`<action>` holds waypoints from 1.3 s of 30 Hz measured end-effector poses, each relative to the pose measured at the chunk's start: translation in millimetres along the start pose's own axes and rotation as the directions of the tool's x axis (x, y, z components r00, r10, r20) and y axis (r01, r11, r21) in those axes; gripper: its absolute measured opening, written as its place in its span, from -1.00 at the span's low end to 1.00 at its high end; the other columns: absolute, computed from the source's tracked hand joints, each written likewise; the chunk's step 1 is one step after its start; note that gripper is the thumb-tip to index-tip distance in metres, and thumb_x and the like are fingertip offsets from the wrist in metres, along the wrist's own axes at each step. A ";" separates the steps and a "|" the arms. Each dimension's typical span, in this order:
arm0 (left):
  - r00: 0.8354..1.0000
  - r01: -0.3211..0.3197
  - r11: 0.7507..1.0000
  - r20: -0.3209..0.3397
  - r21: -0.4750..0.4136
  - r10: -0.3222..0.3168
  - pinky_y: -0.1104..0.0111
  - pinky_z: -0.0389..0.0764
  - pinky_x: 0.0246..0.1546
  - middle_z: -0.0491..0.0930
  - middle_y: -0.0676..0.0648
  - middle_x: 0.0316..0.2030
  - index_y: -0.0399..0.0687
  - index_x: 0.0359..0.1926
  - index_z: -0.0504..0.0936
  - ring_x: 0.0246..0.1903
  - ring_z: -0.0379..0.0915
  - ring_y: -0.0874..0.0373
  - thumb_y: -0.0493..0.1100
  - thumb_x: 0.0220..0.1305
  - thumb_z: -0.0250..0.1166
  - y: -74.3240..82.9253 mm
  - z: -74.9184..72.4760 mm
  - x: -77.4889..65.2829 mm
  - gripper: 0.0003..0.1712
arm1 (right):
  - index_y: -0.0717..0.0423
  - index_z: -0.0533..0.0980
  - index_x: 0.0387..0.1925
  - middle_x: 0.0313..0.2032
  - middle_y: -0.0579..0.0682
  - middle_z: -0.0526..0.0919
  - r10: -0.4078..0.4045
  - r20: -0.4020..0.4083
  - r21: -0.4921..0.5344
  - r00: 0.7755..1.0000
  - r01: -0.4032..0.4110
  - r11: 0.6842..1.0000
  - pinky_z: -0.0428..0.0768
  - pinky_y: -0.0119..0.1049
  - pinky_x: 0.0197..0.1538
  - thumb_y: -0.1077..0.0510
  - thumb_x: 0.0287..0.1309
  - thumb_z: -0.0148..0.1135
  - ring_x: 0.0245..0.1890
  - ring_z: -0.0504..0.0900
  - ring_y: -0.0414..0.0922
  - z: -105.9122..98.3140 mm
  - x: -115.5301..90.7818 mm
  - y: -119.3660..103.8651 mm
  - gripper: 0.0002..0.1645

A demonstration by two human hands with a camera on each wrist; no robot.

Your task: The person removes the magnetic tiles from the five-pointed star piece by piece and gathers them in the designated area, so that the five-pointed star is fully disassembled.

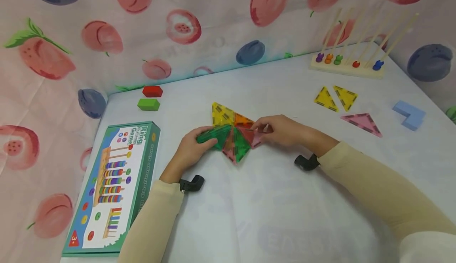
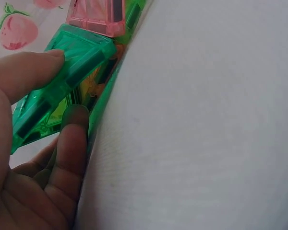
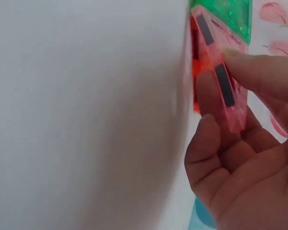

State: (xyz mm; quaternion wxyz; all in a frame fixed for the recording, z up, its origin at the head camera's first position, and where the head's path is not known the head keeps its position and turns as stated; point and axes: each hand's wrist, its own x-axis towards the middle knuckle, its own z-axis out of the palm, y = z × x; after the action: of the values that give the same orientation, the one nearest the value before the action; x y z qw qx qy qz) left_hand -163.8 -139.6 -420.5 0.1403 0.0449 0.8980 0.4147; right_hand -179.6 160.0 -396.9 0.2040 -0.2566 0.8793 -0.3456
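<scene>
Translucent magnetic tiles, mostly triangles, form a joined cluster mid-table in the head view. It includes yellow tiles [image 1: 221,115], an orange tile [image 1: 244,120], a red tile [image 1: 246,133], a green tile [image 1: 242,146] and a pink tile [image 1: 229,153]. My left hand [image 1: 192,146] pinches a green tile [image 2: 86,42] at the cluster's left, thumb on top and fingers below. That tile is tilted up in the left wrist view. On the right, my right hand [image 1: 283,130] pinches a pink triangular tile [image 3: 216,52] between thumb and fingers, against or very close to the cluster.
Two yellow triangles [image 1: 325,99] and a pink triangle [image 1: 363,123] lie to the right, near a blue L-shaped block [image 1: 409,114]. A pegged bead stand [image 1: 347,70] is behind them. Leftward are a red block [image 1: 152,91], a green block [image 1: 148,105] and a game box [image 1: 114,188].
</scene>
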 end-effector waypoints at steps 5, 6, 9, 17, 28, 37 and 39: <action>1.000 -0.005 1.000 0.008 -0.001 0.005 0.10 0.20 0.09 0.28 0.07 0.17 0.38 0.10 0.41 0.12 0.17 0.12 0.34 -0.03 0.21 0.0 1.1 0.3 -0.38 | -0.19 0.47 -0.02 -0.19 -0.17 0.52 0.049 0.020 -0.039 0.999 -0.048 0.998 0.45 -0.27 -0.15 0.00 0.05 0.25 -0.23 0.45 -0.15 -3.8 -21.4 9.7 -0.60; 1.000 -0.003 1.000 0.007 -0.001 0.003 0.10 0.21 0.08 0.28 0.07 0.16 0.39 0.10 0.41 0.11 0.17 0.12 0.34 -0.03 0.21 0.0 1.1 0.4 -0.38 | -0.20 0.47 -0.02 -0.19 -0.17 0.52 0.064 0.013 -0.043 0.998 -0.064 0.997 0.45 -0.27 -0.15 -0.02 0.04 0.25 -0.22 0.44 -0.15 -6.2 -26.8 13.7 -0.59; 1.000 -0.004 1.000 0.003 -0.002 0.004 0.09 0.21 0.07 0.28 0.08 0.16 0.41 0.10 0.41 0.10 0.18 0.11 0.35 -0.03 0.20 -0.9 0.3 0.9 -0.39 | -0.23 0.46 -0.01 -0.16 -0.17 0.50 0.146 -0.022 -0.045 0.989 -0.146 0.988 0.45 -0.27 -0.18 -0.11 -0.01 0.26 -0.22 0.40 -0.12 -16.5 -45.8 27.1 -0.55; 1.000 -0.014 1.000 0.009 0.013 0.014 0.08 0.17 0.10 0.27 0.07 0.18 0.40 0.11 0.40 0.15 0.14 0.10 0.36 -0.03 0.18 -0.5 -0.1 0.8 -0.37 | -0.17 0.48 0.01 -0.07 -0.08 0.50 0.313 -0.162 -0.094 0.936 -0.330 0.939 0.43 -0.12 -0.13 -0.17 -0.03 0.25 -0.17 0.39 -0.09 -43.4 -105.2 63.0 -0.49; 1.000 -0.022 1.000 0.004 0.019 0.022 0.09 0.17 0.11 0.27 0.07 0.18 0.36 0.12 0.40 0.16 0.13 0.10 0.36 -0.02 0.18 1.4 -0.3 -0.4 -0.36 | 0.09 0.45 0.04 -0.13 0.14 0.46 0.413 -0.258 -0.131 0.874 -0.455 0.881 0.44 -0.14 -0.25 -0.21 -0.01 0.21 -0.24 0.35 0.02 -64.3 -161.0 95.5 -0.35; 1.000 -0.020 1.000 0.005 0.019 0.020 0.10 0.16 0.12 0.26 0.08 0.19 0.37 0.12 0.40 0.18 0.11 0.10 0.36 -0.03 0.18 0.0 0.9 0.3 -0.35 | 0.18 0.39 0.08 -0.09 0.27 0.42 0.435 -0.272 -0.139 0.858 -0.483 0.865 0.42 0.01 -0.18 -0.31 -0.02 0.15 -0.20 0.33 0.10 -69.2 -175.0 106.6 -0.21; 1.000 -0.021 1.000 0.008 0.019 0.020 0.09 0.15 0.12 0.26 0.07 0.19 0.37 0.13 0.40 0.18 0.10 0.10 0.36 -0.03 0.18 0.3 1.2 0.3 -0.35 | 0.20 0.37 0.10 -0.08 0.28 0.43 0.451 -0.269 -0.135 0.851 -0.497 0.857 0.40 0.06 -0.14 -0.34 -0.04 0.13 -0.18 0.34 0.10 -69.3 -177.1 108.8 -0.15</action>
State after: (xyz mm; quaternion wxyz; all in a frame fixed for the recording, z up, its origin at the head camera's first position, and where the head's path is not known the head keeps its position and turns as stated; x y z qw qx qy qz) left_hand -163.7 -138.5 -421.1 0.1390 0.0570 0.9008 0.4073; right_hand -111.5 368.2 -395.3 0.1542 -0.0082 0.9628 -0.2215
